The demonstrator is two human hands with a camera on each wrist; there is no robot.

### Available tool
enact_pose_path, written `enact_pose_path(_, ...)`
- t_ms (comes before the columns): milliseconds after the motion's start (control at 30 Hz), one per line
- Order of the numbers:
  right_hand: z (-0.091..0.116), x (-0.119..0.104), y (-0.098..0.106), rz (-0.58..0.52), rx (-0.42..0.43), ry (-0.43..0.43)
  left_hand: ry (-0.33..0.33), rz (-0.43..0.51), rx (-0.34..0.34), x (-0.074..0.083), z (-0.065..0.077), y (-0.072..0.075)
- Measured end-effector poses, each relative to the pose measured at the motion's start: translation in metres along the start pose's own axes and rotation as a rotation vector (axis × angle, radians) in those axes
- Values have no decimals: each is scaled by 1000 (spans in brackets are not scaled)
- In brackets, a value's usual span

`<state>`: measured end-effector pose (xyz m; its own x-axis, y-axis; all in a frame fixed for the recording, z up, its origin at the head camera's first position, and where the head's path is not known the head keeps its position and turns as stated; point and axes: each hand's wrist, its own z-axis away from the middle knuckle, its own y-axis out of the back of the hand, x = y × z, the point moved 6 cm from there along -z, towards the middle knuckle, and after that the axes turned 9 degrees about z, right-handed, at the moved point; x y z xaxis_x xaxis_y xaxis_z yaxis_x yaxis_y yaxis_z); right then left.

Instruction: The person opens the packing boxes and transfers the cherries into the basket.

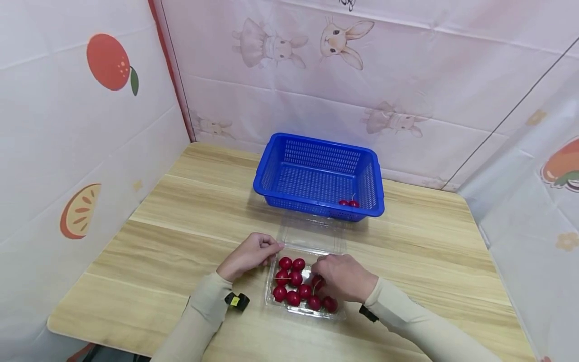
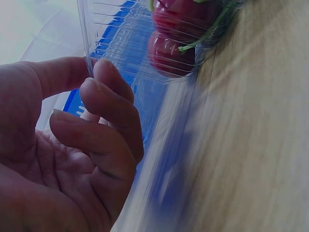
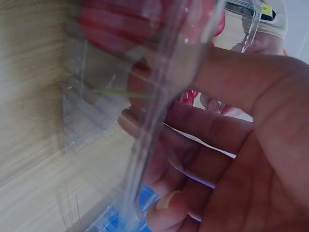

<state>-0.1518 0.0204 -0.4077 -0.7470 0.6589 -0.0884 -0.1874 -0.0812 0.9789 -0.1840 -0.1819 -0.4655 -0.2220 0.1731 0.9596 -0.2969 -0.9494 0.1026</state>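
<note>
A clear plastic clamshell box (image 1: 341, 315) lies with its lid (image 1: 312, 232) folded back towards the basket. Several dark red cherries (image 1: 293, 298) sit in the box, some with stems. At the box's far left corner, my left hand (image 1: 254, 254) pinches the plastic rim between thumb and forefinger, as the left wrist view shows. My right hand (image 1: 346, 276) reaches over the right wall, its fingers curled down among the cherries. In the right wrist view, a cherry (image 3: 118, 24) and a green stem lie close to those fingers; blur and plastic hide whether they grip one.
Behind the box stands a blue perforated basket (image 1: 318, 203) with two cherries (image 1: 349, 203) in its near right corner. Everything rests on a light wooden table (image 1: 190, 241). Printed cloth sheets (image 1: 298, 100) close off the back and both sides.
</note>
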Motion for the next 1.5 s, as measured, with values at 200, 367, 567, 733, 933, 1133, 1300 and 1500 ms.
enact_pose_path(200, 2, 2, 9, 39, 27, -22, -2, -9, 6, 1, -1, 1)
enact_pose_path(367, 3, 6, 20, 80, 51, -32, -7, -9, 8, 2, -2, 2)
enact_pose_path(567, 7, 9, 38, 85, 124, 5, 5, -4, 12, 1, -2, 2)
enact_pose_path(733, 10, 13, 54, 75, 179, 36, 11, -3, 15, 0, -1, 2)
enact_pose_path(933, 13, 20, 68, 57, 215, 30, 10, -3, 18, -1, -1, 2)
enact_pose_path(1133, 13, 28, 79, 19, 229, 19, 14, -1, 20, -1, -1, 2)
enact_pose_path(1300, 14, 39, 93, 16, 248, -41, 8, -2, 19, -1, -1, 1)
enact_pose_path(1500, 14, 57, 108, -19, 237, -109, 3, -3, 15, -1, 0, 0)
